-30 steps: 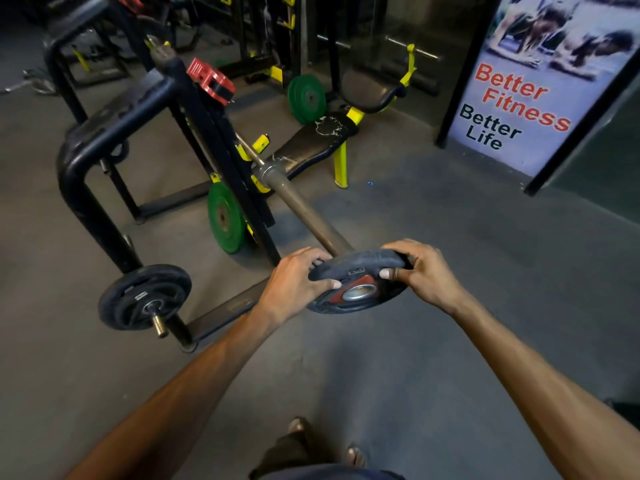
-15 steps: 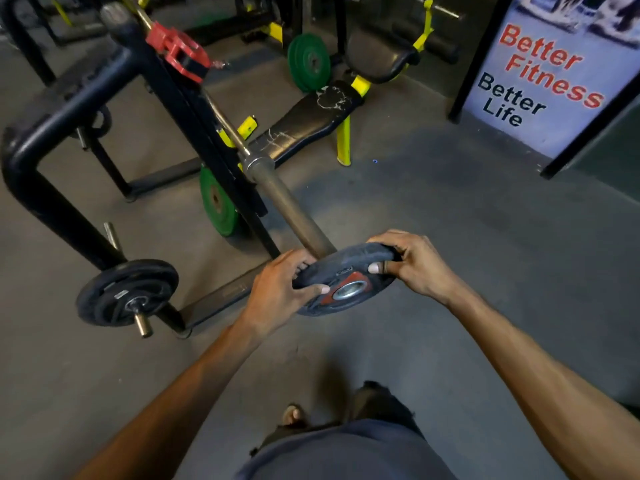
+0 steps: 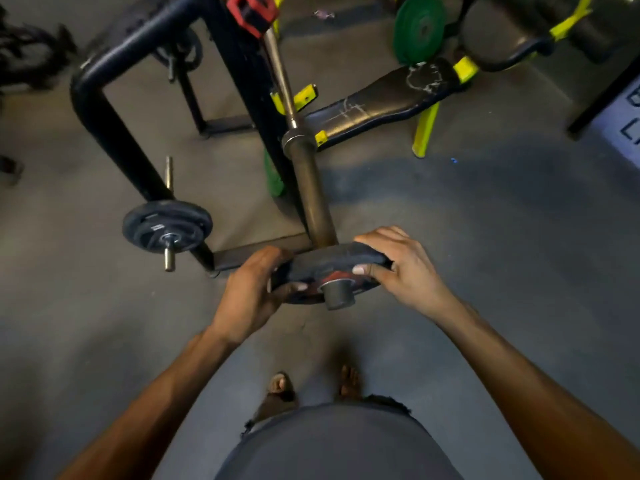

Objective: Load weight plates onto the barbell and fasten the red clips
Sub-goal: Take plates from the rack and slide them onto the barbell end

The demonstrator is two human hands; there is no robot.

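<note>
A small black weight plate [image 3: 332, 259] with a red centre label sits on the near end of the barbell sleeve [image 3: 311, 188]; the sleeve's tip pokes out through its hole. My left hand [image 3: 252, 289] grips the plate's left rim and my right hand [image 3: 401, 268] grips its right rim. The barbell rests on a black rack [image 3: 242, 81] and runs away from me. A red clip [image 3: 251, 10] sits on top of the rack upright near the upper edge of the view.
A black plate [image 3: 166, 226] hangs on a storage peg low on the rack's left. Green plates stand behind the rack [image 3: 273, 178] and by the bench [image 3: 419, 27]. A black and yellow bench [image 3: 381, 102] lies to the right. My sandalled feet [image 3: 280, 388] stand on grey floor.
The plate has slid onto the sleeve end, whose tip now shows through the hole. My view has tilted down and closer to the rack.
</note>
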